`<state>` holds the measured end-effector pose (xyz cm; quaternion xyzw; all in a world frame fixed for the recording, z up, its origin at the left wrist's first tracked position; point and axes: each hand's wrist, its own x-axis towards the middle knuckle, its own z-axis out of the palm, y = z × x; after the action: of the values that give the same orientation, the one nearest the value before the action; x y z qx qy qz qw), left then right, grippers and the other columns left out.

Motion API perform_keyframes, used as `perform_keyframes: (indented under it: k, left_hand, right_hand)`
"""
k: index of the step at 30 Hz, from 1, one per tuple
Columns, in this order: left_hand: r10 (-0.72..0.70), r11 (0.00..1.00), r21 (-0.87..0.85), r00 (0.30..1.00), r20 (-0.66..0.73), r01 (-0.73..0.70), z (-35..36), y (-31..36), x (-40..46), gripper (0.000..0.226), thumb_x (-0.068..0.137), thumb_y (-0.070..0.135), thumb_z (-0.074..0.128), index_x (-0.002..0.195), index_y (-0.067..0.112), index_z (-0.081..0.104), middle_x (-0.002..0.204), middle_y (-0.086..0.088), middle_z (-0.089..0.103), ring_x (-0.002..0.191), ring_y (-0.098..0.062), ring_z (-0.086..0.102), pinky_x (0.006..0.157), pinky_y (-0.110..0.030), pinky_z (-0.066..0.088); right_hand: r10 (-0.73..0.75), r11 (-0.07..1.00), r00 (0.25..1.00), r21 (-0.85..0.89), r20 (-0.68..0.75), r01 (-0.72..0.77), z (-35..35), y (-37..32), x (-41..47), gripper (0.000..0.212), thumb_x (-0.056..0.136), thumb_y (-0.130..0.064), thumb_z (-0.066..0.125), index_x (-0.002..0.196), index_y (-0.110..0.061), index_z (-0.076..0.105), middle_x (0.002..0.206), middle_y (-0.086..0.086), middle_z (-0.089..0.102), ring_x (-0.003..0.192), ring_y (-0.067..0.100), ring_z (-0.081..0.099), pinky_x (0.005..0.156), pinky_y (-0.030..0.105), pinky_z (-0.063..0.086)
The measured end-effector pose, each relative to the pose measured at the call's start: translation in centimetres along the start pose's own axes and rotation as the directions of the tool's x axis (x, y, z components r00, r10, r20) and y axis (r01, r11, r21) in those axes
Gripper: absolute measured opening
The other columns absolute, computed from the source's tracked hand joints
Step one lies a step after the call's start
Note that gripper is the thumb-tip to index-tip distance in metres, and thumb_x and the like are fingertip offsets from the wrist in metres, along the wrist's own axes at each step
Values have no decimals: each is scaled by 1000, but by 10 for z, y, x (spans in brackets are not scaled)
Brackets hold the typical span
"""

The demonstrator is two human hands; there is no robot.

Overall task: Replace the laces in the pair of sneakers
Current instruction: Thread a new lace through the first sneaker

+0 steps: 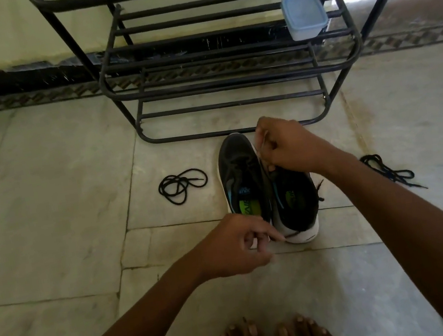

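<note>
Sneakers sitting side by side on the floor just in front of black shoe rack (229,79): left sneaker (240,176) and right sneaker (296,205), toes pointing at rack. Right hand (288,145) hovering over right sneaker's front, fingers pinching a thin lace strand (263,143); left hand (238,245) at the heels, fingers curled, pinching what looks like a lace end, tho blurry. Loose black lace (181,185) lying left of pair, another lace (391,170) on the right; blue-lidded container (304,15) resting on rack.

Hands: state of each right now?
Left hand: fingers curled, pinching a lace end by the right sneaker's heel.
Right hand: pinching the lace above that sneaker.
</note>
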<state>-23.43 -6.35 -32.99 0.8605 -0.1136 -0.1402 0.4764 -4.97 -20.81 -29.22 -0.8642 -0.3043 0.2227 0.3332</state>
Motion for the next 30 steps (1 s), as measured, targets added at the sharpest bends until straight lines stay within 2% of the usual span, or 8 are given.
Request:
perform_keyframes:
  k: [3, 6, 8, 11, 14, 17, 23, 30]
  left_hand:
    - [-89, 989, -140, 952, -291, 50, -12, 1, 15, 10, 89, 21, 76, 99, 21, 79, 76, 4, 72, 52, -14, 56, 47, -33, 46]
    - [-144, 990, -85, 836, -530, 117, -29, 3, 44, 27, 88, 16, 78, 114, 21, 72, 66, 7, 61, 52, -5, 54, 51, -19, 44]
    - [-194, 980, -68, 846, -497, 185, -42, 8, 65, 43, 84, 22, 82, 122, 26, 63, 66, 5, 61, 55, -2, 56, 54, -18, 47]
    - [-225, 971, -48, 829, -511, 235, -55, 10, 95, 15, 88, 34, 77, 91, 20, 71, 66, 0, 67, 60, -8, 62, 59, -32, 51]
    - [-375, 925, -304, 674, -637, 228, -70, 4, 115, 12, 89, 22, 76, 79, 17, 76, 67, 0, 70, 60, -7, 64, 59, -27, 51]
    - [-558, 815, -522, 581, -592, 252, -86, -1, 115, 9, 92, 18, 73, 86, 12, 76, 65, 2, 66, 47, -4, 53, 46, -19, 41]
    - [-619, 750, -608, 600, -507, 261, -91, -9, 105, 26, 89, 6, 73, 113, 14, 70, 95, -6, 77, 71, -18, 72, 62, -28, 56]
    - [-468, 874, -137, 734, -491, 466, -41, -28, 80, 55, 70, 13, 88, 115, 27, 61, 95, 4, 63, 81, -12, 63, 64, -22, 50]
  right_hand:
    - [-70, 983, 997, 171, -29, 74, -19, -19, -15, 5, 96, -9, 62, 95, -14, 59, 68, 5, 69, 54, 7, 62, 54, 19, 49]
    - [-170, 946, 985, 278, -17, 168, -30, -36, -26, 2, 98, -9, 62, 97, -9, 61, 69, 9, 69, 53, 14, 59, 52, 22, 47]
    - [-222, 929, 974, 294, -39, 224, -35, -43, -30, 3, 98, -8, 62, 97, -6, 61, 71, 10, 70, 51, 15, 59, 51, 23, 48]
    - [-215, 942, 968, 234, -131, 241, -39, -44, -29, 2, 97, -8, 63, 95, -8, 63, 71, 6, 71, 56, 9, 64, 55, 22, 50]
    - [-73, 994, 985, 73, -155, 85, -39, -28, -23, 6, 98, -15, 62, 97, -14, 67, 71, 0, 71, 65, 7, 68, 64, 29, 56]
    - [89, 992, 995, -94, 52, -84, -37, -8, -23, 20, 102, -18, 55, 87, -14, 69, 68, 1, 70, 60, 0, 63, 69, 32, 52]
    - [251, 965, 910, -161, 331, -208, -23, 15, -33, 19, 101, -15, 54, 85, -14, 64, 74, 6, 69, 84, 19, 68, 91, 42, 54]
    - [-1, 1000, 998, -7, 68, 2, -6, 10, -13, 32, 101, -22, 57, 75, -22, 75, 76, -7, 67, 78, 4, 64, 75, 24, 49]
